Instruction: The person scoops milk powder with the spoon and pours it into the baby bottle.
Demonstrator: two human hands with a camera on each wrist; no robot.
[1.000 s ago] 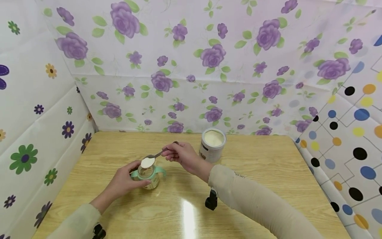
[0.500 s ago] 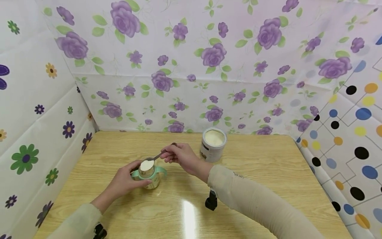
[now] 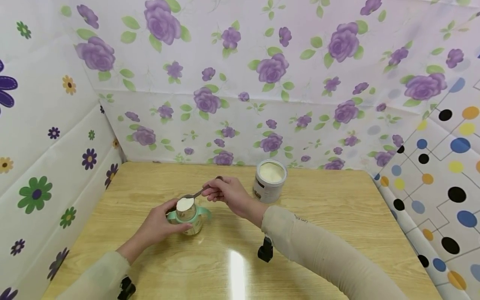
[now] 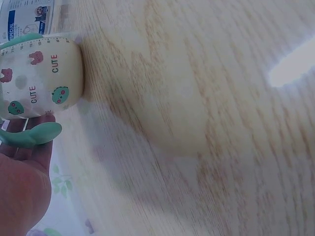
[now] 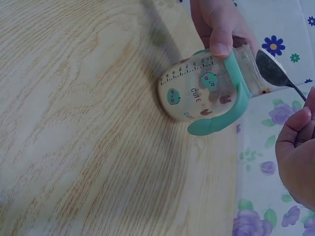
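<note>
My left hand (image 3: 159,225) grips a clear baby bottle (image 5: 189,98) with mint-green handles (image 5: 224,120), thumb on the near side of its collar. The bottle stands on the table with its mouth uncovered. Printed on it are "CUTE", small cartoon figures and a measuring scale, and pale contents show through the wall. Between thumb and fingers, my right hand (image 3: 230,196) pinches the handle of a dark metal spoon (image 5: 271,68). A heap of white powder (image 3: 185,204) fills the spoon's bowl, held level right over the bottle's mouth.
Behind my right hand stands an uncovered tin (image 3: 267,192) of cream-coloured powder, near the back edge of the wooden table (image 3: 322,208). Flowered cloth (image 3: 240,83) hangs behind and at the left, dotted cloth (image 3: 446,179) at the right.
The head view has shifted slightly. The spoon stays over the bottle's mouth, with only small shifts of the right hand; both grips look the same.
</note>
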